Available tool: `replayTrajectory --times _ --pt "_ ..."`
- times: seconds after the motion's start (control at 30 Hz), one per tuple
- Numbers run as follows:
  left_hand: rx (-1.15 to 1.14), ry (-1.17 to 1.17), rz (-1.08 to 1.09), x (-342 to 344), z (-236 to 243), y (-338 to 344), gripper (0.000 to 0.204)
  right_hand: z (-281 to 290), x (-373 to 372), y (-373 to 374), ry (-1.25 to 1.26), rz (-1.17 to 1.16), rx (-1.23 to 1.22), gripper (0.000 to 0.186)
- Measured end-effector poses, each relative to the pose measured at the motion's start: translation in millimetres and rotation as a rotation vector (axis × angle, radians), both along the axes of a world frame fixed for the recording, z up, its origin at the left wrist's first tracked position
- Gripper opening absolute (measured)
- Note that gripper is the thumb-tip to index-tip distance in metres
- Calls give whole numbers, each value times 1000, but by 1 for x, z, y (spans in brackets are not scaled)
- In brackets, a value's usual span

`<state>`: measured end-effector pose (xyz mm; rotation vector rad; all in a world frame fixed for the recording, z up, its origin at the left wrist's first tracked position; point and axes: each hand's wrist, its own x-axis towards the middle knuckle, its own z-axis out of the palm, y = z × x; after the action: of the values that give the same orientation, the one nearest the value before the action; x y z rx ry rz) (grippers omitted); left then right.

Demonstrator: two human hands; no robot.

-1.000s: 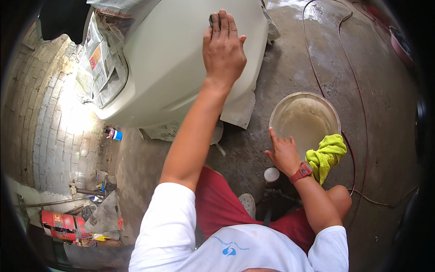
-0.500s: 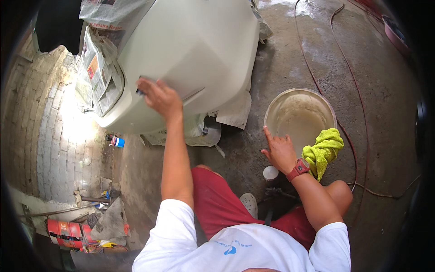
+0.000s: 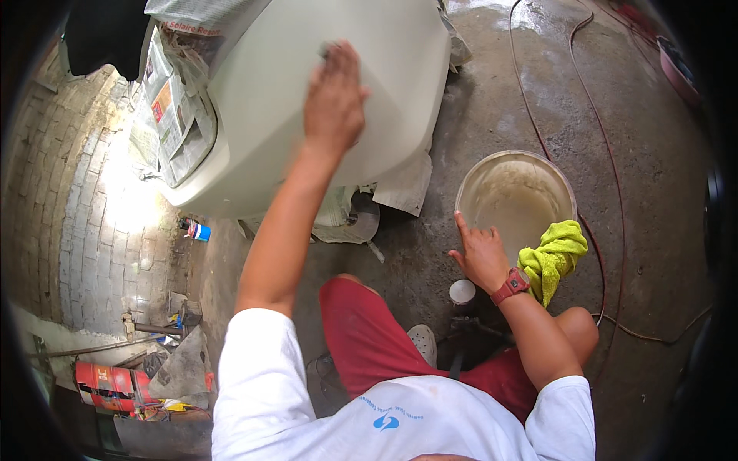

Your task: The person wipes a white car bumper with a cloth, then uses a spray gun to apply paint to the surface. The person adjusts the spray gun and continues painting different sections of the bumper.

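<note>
My left hand (image 3: 334, 104) is stretched far out over a smooth, pale grey-white car body panel (image 3: 265, 92). Blurred by motion, it presses a small dark piece (image 3: 326, 51), which looks like sandpaper, against the surface; the fingers mostly cover it. My right hand (image 3: 482, 257) is at the near left rim of a round pale bucket (image 3: 459, 192) of murky water, index finger extended and thumb apart, with nothing seen in it. Beside its wrist a bright yellow-green cloth (image 3: 553, 257) hangs over the bucket's rim.
Newspaper masking (image 3: 181, 127) covers the panel's left side. A small white round lid or container (image 3: 462, 291) sits on the floor near my foot. Red hoses (image 3: 592, 107) run along the right. A blue can (image 3: 199, 232), a red drum (image 3: 115, 384) and clutter line the left wall.
My left hand has swept forward and to the right across the panel with the dark piece. My right hand stays at the bucket's rim. The view has shifted slightly.
</note>
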<state>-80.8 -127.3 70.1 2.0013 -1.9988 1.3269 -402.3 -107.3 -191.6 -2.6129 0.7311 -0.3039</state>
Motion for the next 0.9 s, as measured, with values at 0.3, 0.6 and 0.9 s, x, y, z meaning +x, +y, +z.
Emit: replayTrajectory --times 0.3,0.6,0.9 --pt "132 -76 36 4 -10 22 72 -5 -1 0 -23 1 5 97" --pt "373 63 -30 2 -43 71 67 -5 -3 -2 -18 8 5 98" --pt "-135 57 177 40 -31 91 71 -2 1 0 -24 -3 12 101"
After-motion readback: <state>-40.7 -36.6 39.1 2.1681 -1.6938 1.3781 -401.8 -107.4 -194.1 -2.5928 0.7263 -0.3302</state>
